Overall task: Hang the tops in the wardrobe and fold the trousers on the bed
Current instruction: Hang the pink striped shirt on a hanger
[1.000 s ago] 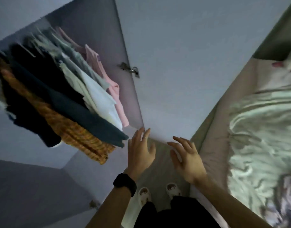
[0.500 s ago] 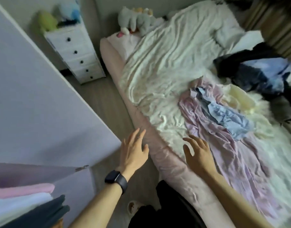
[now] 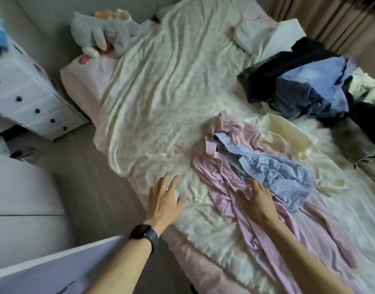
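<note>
A pink striped garment (image 3: 229,177) lies crumpled on the bed (image 3: 161,107), with a light blue striped garment (image 3: 273,172) on top of it and a cream one (image 3: 288,136) beside them. A dark pile of jeans and other clothes (image 3: 305,90) sits at the right side of the bed. My right hand (image 3: 256,200) hovers over the pink garment with fingers spread, holding nothing. My left hand (image 3: 164,200), with a ring and a dark watch at the wrist, is open above the bed's near edge. A white wardrobe door (image 3: 44,270) shows at the lower left.
A white chest of drawers (image 3: 27,96) stands at the left by the wall. Grey and coloured plush toys (image 3: 105,32) lie at the head of the bed. Beige curtains (image 3: 341,20) hang at the far right. Wooden floor (image 3: 91,183) runs between the bed and the wardrobe.
The view swung from the wardrobe's hanging clothes to the bed. Both empty hands moved out over the bed, the right one toward the pink garment.
</note>
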Demonstrator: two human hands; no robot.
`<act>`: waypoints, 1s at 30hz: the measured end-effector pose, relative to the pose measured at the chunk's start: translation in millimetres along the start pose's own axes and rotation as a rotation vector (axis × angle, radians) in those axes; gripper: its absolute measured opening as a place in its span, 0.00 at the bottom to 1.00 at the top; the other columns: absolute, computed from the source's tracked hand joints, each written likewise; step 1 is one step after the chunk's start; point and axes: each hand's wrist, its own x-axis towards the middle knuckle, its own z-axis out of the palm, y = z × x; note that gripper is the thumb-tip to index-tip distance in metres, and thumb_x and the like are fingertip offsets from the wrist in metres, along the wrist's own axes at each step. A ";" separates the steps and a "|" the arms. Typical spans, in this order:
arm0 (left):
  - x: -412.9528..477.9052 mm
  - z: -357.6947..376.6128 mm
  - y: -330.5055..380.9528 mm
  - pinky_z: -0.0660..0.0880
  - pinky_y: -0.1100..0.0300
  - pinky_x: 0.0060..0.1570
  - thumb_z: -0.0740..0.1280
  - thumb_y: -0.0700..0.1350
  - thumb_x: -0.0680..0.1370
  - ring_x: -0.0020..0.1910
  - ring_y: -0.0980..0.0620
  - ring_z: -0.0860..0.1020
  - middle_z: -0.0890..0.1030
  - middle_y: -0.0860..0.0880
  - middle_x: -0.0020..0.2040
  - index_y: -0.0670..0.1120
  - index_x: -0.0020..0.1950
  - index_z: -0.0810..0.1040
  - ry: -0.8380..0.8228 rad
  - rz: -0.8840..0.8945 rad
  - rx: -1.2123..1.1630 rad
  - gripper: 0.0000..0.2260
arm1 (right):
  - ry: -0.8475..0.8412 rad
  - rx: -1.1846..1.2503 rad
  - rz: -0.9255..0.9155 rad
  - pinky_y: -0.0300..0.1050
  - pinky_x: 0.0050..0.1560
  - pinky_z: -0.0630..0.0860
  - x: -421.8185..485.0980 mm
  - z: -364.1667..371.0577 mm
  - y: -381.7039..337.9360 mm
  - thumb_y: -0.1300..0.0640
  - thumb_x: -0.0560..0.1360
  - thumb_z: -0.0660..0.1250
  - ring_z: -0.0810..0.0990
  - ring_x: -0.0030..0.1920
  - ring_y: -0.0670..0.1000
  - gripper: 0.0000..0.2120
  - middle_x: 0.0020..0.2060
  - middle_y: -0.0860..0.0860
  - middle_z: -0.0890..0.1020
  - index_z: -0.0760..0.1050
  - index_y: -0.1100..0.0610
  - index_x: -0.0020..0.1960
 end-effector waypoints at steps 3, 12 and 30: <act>44.5 39.5 -8.9 0.51 0.45 0.78 0.59 0.56 0.83 0.81 0.47 0.47 0.41 0.51 0.82 0.55 0.83 0.49 -0.104 -0.025 0.070 0.31 | -0.065 0.007 -0.052 0.53 0.64 0.71 57.2 16.5 -9.0 0.45 0.79 0.67 0.74 0.65 0.61 0.26 0.66 0.57 0.77 0.69 0.55 0.73; 75.0 133.7 -36.9 0.46 0.39 0.77 0.57 0.56 0.83 0.81 0.46 0.39 0.35 0.57 0.81 0.58 0.82 0.42 -0.414 -0.120 0.085 0.32 | 0.015 -0.212 -0.132 0.52 0.42 0.74 163.9 71.5 -40.7 0.39 0.81 0.61 0.79 0.52 0.61 0.19 0.57 0.57 0.78 0.70 0.51 0.64; -162.8 -93.9 54.5 0.77 0.57 0.55 0.67 0.71 0.72 0.54 0.61 0.77 0.78 0.61 0.53 0.57 0.56 0.74 0.142 0.020 -0.530 0.22 | 0.080 0.721 -0.228 0.63 0.47 0.83 -104.7 -85.7 -147.7 0.50 0.78 0.69 0.87 0.36 0.54 0.09 0.36 0.52 0.86 0.81 0.55 0.44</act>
